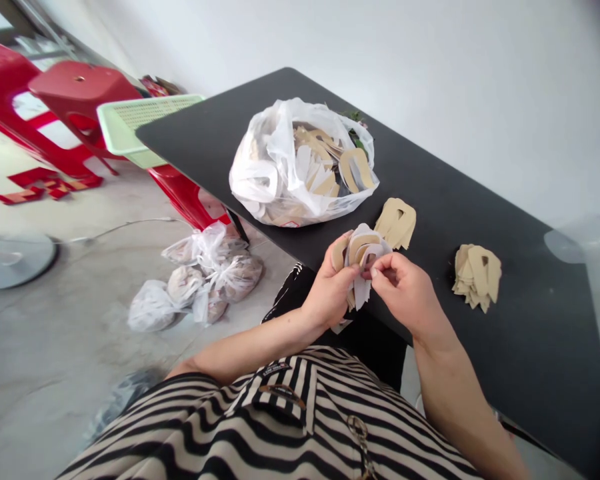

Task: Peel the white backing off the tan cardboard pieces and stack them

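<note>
My left hand (pixel 336 283) is closed round a bunch of U-shaped cut-outs (pixel 363 243), some tan and some pale grey, at the table's near edge. On the right side of that bunch, my right hand (pixel 403 287) pinches the edge of a cut-out between thumb and fingers. Just beyond my hands lies a stack of tan U-shaped cut-outs (pixel 396 222). Farther right is a second, fanned-out tan stack (pixel 477 277). A white plastic bag (pixel 280 160) stands open on the table, filled with more loose cut-outs.
The black table (pixel 520 353) runs along a white wall. Several tied plastic bags (pixel 205 273) sit on the floor to the left. A pale green basket (pixel 145 120) and red stools (pixel 85 90) are beyond them. A round grey base (pixel 15 259) stands at far left.
</note>
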`<control>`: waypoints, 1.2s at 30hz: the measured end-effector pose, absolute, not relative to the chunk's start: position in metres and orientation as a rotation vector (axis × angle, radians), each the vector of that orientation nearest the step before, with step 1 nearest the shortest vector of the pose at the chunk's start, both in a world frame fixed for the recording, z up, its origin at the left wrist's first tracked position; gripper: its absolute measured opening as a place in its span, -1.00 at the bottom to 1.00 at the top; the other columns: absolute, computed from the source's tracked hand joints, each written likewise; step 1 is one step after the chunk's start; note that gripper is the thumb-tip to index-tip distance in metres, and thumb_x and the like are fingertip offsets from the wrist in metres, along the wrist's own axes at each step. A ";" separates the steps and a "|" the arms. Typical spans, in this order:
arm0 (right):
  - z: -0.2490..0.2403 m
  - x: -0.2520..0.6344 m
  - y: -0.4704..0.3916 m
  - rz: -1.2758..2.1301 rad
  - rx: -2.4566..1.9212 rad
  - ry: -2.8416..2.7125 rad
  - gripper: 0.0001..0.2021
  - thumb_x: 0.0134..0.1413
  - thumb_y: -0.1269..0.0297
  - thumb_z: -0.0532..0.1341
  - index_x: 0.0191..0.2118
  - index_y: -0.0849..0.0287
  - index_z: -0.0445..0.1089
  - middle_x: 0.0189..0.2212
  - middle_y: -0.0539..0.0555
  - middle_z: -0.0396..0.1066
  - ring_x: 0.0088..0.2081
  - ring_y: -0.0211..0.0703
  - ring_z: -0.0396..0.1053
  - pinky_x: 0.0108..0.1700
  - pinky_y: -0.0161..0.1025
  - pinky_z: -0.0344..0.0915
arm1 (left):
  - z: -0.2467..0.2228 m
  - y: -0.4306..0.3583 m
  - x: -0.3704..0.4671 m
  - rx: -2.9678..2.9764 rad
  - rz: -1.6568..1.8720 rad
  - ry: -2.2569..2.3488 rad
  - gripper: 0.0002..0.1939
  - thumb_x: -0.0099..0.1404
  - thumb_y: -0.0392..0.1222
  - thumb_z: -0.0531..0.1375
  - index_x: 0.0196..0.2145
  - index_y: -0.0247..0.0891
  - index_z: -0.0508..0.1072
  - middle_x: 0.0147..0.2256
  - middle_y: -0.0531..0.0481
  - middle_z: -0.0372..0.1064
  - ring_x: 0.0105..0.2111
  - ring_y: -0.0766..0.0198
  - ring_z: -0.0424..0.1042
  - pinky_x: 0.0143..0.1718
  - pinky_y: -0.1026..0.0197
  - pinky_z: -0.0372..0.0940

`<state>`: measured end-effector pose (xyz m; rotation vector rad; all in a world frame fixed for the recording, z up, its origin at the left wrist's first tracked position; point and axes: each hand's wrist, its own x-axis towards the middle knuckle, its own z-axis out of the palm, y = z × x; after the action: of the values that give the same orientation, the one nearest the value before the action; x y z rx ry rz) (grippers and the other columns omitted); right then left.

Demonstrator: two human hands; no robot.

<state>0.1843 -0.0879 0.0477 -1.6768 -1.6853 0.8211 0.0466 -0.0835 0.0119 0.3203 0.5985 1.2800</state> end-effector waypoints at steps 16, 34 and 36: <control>0.066 0.230 -0.112 0.820 -1.699 -1.408 -0.83 0.24 0.09 0.26 -0.27 0.04 0.38 -0.42 -0.01 0.41 -0.40 -0.16 0.37 -0.34 -0.21 0.33 | 0.016 -0.080 0.046 0.227 1.221 0.687 -0.33 0.13 -0.36 0.35 0.20 -0.09 0.40 -0.02 -0.01 0.55 -0.03 0.12 0.53 0.14 -0.01 0.36; 0.070 0.397 -0.111 0.740 -1.658 -1.065 -0.70 0.02 0.04 0.43 -0.23 0.10 0.45 -0.38 -0.02 0.39 -0.36 -0.23 0.31 -0.29 -0.26 0.32 | 0.027 -0.074 0.061 0.250 1.054 0.815 -0.39 0.12 -0.40 0.37 0.13 -0.14 0.45 -0.18 -0.02 0.61 -0.29 0.17 0.62 -0.15 0.11 0.53; 0.070 0.420 -0.099 0.737 -1.702 -1.062 -0.63 -0.05 0.00 0.46 -0.24 0.13 0.45 -0.41 -0.03 0.38 -0.39 -0.25 0.29 -0.32 -0.27 0.30 | 0.028 -0.074 0.064 0.261 1.038 0.829 -0.43 0.13 -0.40 0.37 0.11 -0.17 0.47 -0.19 -0.05 0.62 -0.30 0.15 0.62 -0.16 0.11 0.54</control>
<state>0.4198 -0.0989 0.0696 -1.7023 -1.0624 0.7370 0.0641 -0.0737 0.0282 0.2606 0.8286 1.0384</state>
